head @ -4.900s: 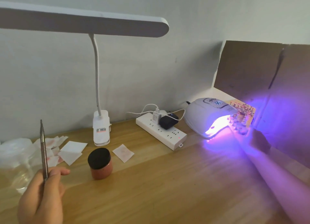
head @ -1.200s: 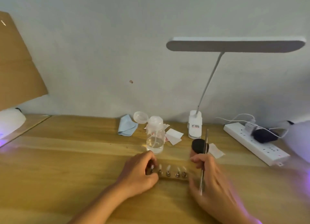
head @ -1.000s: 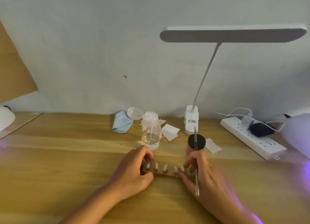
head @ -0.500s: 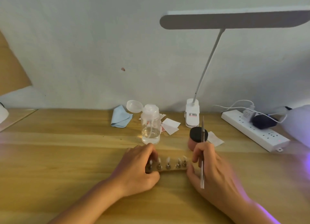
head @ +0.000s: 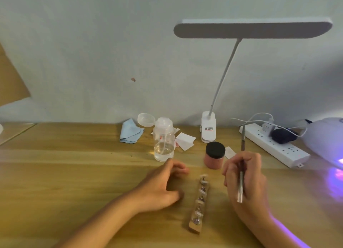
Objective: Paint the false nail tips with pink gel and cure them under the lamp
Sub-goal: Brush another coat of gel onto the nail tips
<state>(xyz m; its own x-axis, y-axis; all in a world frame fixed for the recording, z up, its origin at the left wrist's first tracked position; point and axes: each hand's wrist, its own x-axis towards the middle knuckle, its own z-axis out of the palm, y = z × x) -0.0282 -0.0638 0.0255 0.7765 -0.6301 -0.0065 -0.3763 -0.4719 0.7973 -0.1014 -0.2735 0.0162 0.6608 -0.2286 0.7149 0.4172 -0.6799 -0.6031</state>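
The tip strip (head: 199,203), lately crosswise, is lying lengthwise at lower centre; the left hand (head: 159,186) is resting beside it, fingers slack, empty; the right hand (head: 254,182) is clamping the brush (head: 241,190). Painting seems imminent.

The wooden table (head: 65,173) carries a strip of nail tips (head: 199,203), which lies between the fingers (head: 179,170) of the left hand (head: 159,188) and those of the right hand (head: 245,188), apart from both. Just beyond the right fingers stands a black-lidded pink gel jar (head: 214,157), and just beyond the left ones a clear bottle (head: 163,140). Farther back lie a blue cloth (head: 130,131), white paper squares (head: 184,141), a desk lamp base (head: 208,129), a power strip (head: 274,145) and, far right of the right fingers, the glowing curing lamp (head: 326,138).
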